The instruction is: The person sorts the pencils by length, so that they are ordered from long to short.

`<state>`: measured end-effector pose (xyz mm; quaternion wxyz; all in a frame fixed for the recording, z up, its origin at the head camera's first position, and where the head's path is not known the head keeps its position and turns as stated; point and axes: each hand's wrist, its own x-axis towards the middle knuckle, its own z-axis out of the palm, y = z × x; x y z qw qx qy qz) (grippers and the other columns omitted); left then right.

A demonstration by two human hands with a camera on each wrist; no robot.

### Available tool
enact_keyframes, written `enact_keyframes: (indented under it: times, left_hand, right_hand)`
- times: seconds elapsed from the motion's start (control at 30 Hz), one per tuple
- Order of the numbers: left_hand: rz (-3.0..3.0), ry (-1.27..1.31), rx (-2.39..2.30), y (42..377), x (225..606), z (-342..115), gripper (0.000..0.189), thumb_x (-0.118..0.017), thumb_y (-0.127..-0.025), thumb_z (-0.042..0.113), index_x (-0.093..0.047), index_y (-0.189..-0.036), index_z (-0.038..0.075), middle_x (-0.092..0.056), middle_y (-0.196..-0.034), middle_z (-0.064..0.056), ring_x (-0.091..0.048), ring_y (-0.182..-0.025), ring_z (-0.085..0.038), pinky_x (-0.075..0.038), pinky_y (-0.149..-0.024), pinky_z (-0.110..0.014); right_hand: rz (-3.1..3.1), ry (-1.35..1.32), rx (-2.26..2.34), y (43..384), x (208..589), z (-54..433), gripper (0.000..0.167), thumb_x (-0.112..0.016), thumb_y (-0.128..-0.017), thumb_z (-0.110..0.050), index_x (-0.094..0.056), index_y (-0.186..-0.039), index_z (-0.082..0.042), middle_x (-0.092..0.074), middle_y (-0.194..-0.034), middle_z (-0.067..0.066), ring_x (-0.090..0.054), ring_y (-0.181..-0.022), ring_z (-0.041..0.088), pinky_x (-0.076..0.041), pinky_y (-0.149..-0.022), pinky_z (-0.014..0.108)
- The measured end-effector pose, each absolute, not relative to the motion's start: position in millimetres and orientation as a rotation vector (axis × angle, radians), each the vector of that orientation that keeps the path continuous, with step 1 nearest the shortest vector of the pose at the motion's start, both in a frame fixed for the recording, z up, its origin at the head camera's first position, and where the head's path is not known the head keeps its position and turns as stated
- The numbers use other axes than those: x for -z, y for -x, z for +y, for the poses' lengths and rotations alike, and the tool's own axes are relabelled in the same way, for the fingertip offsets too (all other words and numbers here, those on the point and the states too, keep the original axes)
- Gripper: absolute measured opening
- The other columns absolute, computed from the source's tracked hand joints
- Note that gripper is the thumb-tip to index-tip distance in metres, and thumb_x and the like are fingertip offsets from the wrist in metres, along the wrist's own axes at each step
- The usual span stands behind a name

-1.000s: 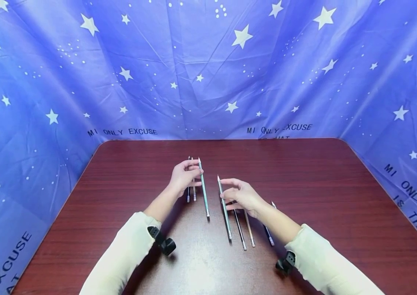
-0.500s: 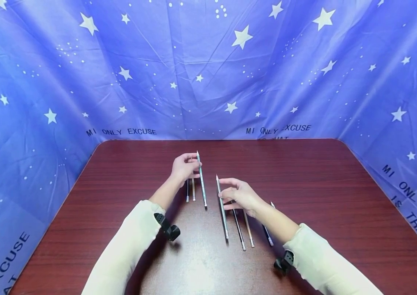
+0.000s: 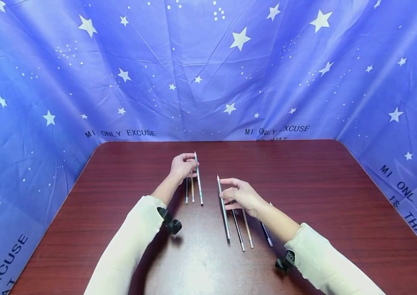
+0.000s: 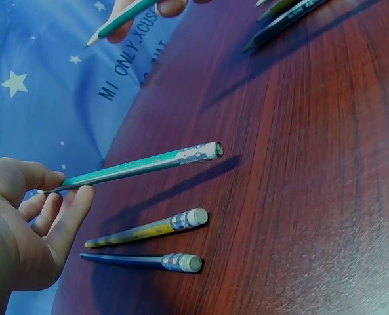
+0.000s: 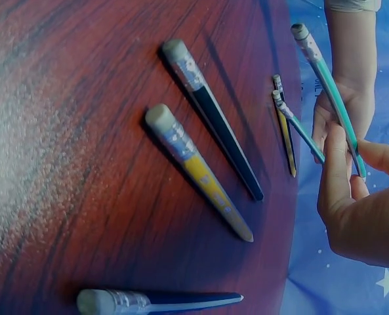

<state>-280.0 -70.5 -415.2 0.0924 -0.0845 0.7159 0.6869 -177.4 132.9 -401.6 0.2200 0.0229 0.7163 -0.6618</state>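
Note:
My left hand (image 3: 184,166) pinches a green pencil (image 3: 199,186) near its sharpened tip, its eraser end pointing back toward me. In the left wrist view, that pencil (image 4: 132,169) casts a shadow on the table beneath it. Beside it lie a yellow pencil (image 4: 148,230) and a dark pencil (image 4: 138,260), both partly behind the hand in the head view. My right hand (image 3: 241,197) holds a second green pencil (image 3: 225,217), tip away from me. Close by the right hand lie a black pencil (image 3: 238,231), another yellow pencil (image 5: 204,177) and a dark blue pencil (image 5: 181,300).
The dark red wooden table (image 3: 120,172) has rounded far corners. A blue curtain (image 3: 179,61) with white stars surrounds its back and sides. Black wrist cameras (image 3: 171,225) sit at both cuffs, low over the tabletop.
My left hand has moved farther from me with its green pencil, which has also shifted left, nearer the two lying pencils. The right hand with its pencil has barely moved.

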Motion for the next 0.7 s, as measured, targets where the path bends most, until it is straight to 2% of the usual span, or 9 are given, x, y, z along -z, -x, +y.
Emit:
enact_keyframes:
  times: [0.37, 0.5, 0.7]
  left_hand:
    - [2.166, 0.225, -1.984, 291.4, 422.4, -70.5, 0.042, -0.054, -0.085, -0.003, -0.052, -0.127, -0.001, -0.058, -0.087, -0.007, -0.055, -0.062, -0.013, -0.057, -0.053, -0.023]
    - [2.203, 0.224, -1.937, 294.5, 424.7, -68.1, 0.038, -0.051, -0.085, -0.004, -0.053, -0.124, -0.003, -0.064, -0.092, -0.015, -0.058, -0.061, -0.014, -0.059, -0.054, -0.026]
    - [2.240, 0.212, -1.855, 295.7, 425.0, -63.6, 0.034, -0.054, -0.084, -0.007, -0.054, -0.118, -0.006, -0.065, -0.099, -0.022, -0.057, -0.063, -0.015, -0.060, -0.058, -0.030]
  right_hand:
    - [1.975, -0.046, 1.836, 176.2, 401.7, 133.9, 0.057, -0.062, -0.082, -0.004, -0.043, -0.136, -0.003, -0.065, -0.088, 0.005, -0.059, -0.072, 0.014, -0.060, -0.067, 0.029]
    - [1.983, -0.051, 1.834, 176.7, 402.9, 133.3, 0.056, -0.062, -0.082, -0.004, -0.044, -0.135, -0.003, -0.066, -0.088, 0.006, -0.059, -0.071, 0.013, -0.060, -0.067, 0.030]
    - [1.974, -0.066, 1.824, 177.0, 404.6, 131.7, 0.055, -0.061, -0.082, -0.003, -0.045, -0.135, -0.006, -0.066, -0.090, 0.008, -0.059, -0.072, 0.015, -0.060, -0.069, 0.032]
